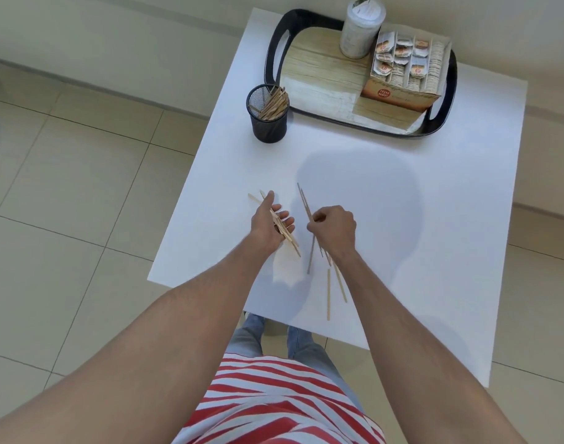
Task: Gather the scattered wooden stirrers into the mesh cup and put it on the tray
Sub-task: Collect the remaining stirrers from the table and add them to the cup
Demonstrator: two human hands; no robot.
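The black mesh cup [269, 123] stands on the white table [402, 193], just left of the tray [322, 72], with several wooden stirrers leaning inside it. My left hand [271, 222] holds a bundle of stirrers [282, 224] across its palm above the table's near left part. To its right, my right hand [333, 230] pinches a few long stirrers [304, 200] that stick out away from me. Three loose stirrers [328, 294] lie on the table below my right wrist.
The black-rimmed tray with a wood-grain bottom carries a white cylindrical container [361, 30] and an open cardboard box of tea bags [402, 75] on its right half. Tiled floor surrounds the table. The table's near edge is close to my legs.
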